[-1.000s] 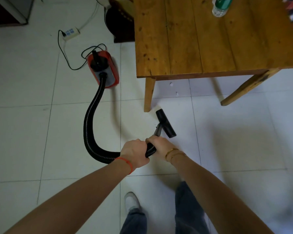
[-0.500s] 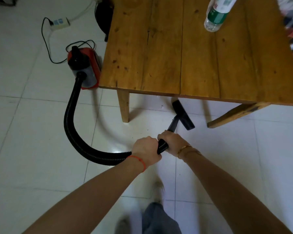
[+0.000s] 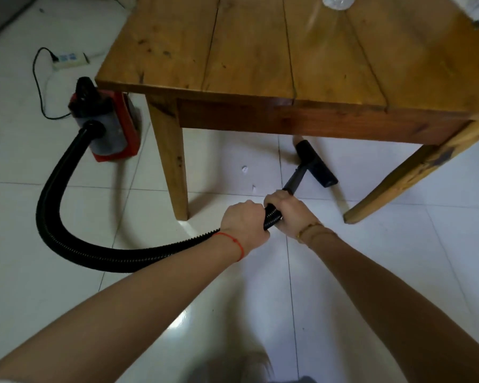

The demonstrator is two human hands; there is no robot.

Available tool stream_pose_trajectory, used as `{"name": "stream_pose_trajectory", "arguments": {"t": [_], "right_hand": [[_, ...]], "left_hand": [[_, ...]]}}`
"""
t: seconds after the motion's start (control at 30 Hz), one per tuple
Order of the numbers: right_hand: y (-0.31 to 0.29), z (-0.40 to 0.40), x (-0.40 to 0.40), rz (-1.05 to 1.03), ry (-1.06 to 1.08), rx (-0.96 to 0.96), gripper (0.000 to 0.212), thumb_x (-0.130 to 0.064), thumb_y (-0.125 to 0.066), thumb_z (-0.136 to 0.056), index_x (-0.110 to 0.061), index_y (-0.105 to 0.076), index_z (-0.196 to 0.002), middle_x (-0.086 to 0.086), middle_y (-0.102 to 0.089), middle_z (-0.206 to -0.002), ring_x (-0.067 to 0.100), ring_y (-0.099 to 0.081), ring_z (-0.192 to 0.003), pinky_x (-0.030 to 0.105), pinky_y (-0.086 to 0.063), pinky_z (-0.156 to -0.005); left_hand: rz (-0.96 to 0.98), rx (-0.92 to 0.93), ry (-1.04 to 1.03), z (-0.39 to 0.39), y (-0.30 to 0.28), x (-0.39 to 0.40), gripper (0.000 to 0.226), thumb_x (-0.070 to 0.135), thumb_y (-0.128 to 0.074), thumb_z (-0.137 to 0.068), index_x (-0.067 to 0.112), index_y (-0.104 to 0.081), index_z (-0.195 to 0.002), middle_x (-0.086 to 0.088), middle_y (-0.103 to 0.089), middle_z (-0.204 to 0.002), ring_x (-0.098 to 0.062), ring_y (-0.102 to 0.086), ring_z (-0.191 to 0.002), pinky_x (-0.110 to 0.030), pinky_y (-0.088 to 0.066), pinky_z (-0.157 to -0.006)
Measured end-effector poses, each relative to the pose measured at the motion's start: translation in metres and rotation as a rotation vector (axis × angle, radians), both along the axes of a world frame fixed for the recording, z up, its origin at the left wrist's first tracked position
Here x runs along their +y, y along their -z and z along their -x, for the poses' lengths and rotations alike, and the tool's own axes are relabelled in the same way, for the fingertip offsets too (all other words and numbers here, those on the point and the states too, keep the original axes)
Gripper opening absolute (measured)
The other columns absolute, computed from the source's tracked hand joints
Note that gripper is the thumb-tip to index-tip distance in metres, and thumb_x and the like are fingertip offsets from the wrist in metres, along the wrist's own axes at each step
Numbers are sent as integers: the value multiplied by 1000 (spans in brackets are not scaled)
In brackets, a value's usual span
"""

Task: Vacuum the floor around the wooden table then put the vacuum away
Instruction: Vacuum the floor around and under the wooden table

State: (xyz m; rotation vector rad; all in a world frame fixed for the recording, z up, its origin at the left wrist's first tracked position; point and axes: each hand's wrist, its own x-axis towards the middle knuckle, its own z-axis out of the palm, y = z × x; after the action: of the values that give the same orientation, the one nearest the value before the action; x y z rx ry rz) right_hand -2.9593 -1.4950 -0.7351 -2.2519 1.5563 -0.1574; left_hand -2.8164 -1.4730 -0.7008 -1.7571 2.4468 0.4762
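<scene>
Both forearms are bare all the way up from the bottom corners of the frame, no sleeves showing anywhere. The left hand, just left of centre, has a thin red string bracelet round the wrist, looks like a plain cord with a little knot or bead on it. The right hand, right beside it near the middle, wears a slim gold-coloured bangle, maybe two stacked, hard to tell. Down at the bottom edge there's a blurry pale shoe and a sliver of grey-blue trouser fabric next to it.
</scene>
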Motion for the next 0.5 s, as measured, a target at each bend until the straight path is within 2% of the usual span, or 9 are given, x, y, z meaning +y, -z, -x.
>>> {"name": "stream_pose_trajectory", "arguments": {"t": [0.13, 0.2, 0.43, 0.5], "right_hand": [[37, -15, 4, 117, 91, -180, 33, -3, -71, -72, -10, -57, -101, 8, -60, -102, 24, -55, -98, 33, -50, -84], [49, -29, 7, 166, 117, -227, 35, -7, -73, -73, -11, -56, -102, 6, -60, -102, 21, -54, -99, 32, -51, -82], [56, -90, 30, 232, 138, -245, 25, -8, -71, -76, -7, -57, -96, 10, -63, -95, 25, -56, -92, 35, -50, -79], [51, -110, 34, 224, 129, -230, 20, -8, -70, -77, -5, -57, -92, 11, -63, -93, 26, -56, -91, 35, -49, -77]], "left_hand": [[94, -16, -11, -23, 24, -1, 14, 26, -57, -78, 18, -46, -74, 3, -36, -61, -17, -43, -55, -23, -27, -43], [121, -27, -22, -37, 29, 2, 12, 27, -58, -77, 19, -50, -76, 4, -39, -60, -17, -45, -53, -22, -32, -45], [190, -103, -54, -92, 31, 31, 9, 28, -58, -77, 20, -58, -81, 5, -45, -60, -14, -44, -49, -21, -30, -42], [217, -128, -74, -110, 28, 39, 9, 30, -58, -76, 21, -55, -77, 5, -44, -59, -14, -45, -49, -21, -30, -42]]}}
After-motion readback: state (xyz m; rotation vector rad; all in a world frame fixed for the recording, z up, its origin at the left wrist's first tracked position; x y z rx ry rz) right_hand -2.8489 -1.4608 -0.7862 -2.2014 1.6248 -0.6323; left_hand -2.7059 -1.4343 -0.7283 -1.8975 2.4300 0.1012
